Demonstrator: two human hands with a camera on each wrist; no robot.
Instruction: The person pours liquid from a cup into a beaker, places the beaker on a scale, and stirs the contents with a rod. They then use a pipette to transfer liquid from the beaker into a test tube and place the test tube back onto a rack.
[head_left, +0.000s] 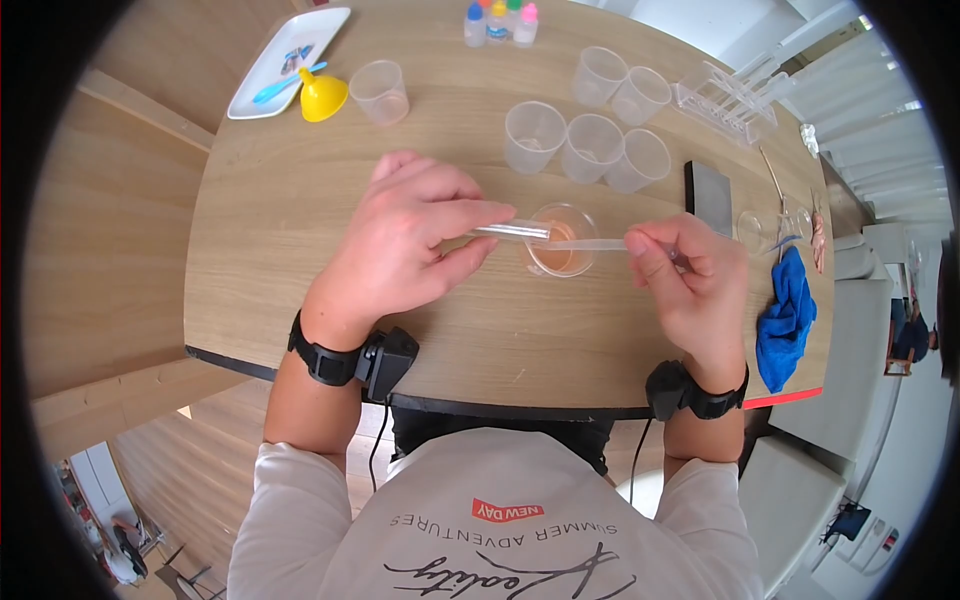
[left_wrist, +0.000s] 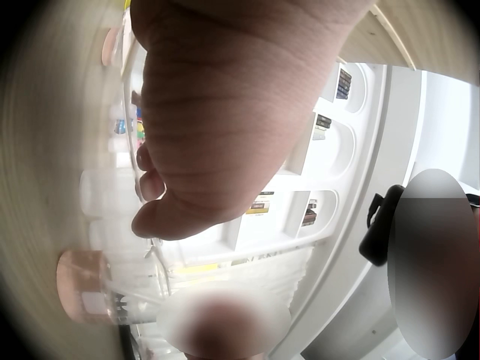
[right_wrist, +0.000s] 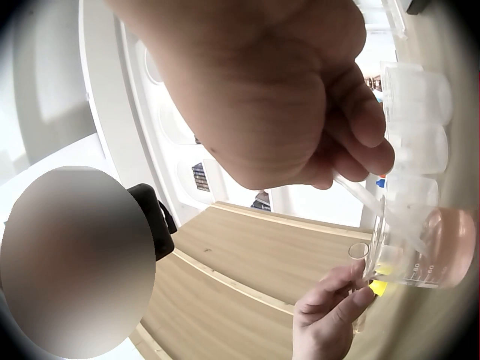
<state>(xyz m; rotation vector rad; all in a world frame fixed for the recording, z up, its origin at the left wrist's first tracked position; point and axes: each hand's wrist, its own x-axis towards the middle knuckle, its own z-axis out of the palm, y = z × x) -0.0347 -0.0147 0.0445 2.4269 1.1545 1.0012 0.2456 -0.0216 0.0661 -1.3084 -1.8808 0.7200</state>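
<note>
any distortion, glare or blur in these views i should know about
Head view: fisheye bending bows the edges of the light brown wooden table, corners black, a glint on the clear slender tube; left wrist: two blurred oval patches, white built-in shelves glaring behind the left hand; right wrist: right hand shaded, one blurred oval patch.

Head view bright — edges bowed, corners black; wrist views hazier — whites glaring.

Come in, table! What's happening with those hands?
Left hand: holding clear tube. Right hand: pinching dropper, tip inside beaker. Pinkish liquid in beaker. Cups beyond, not blocking.
</note>
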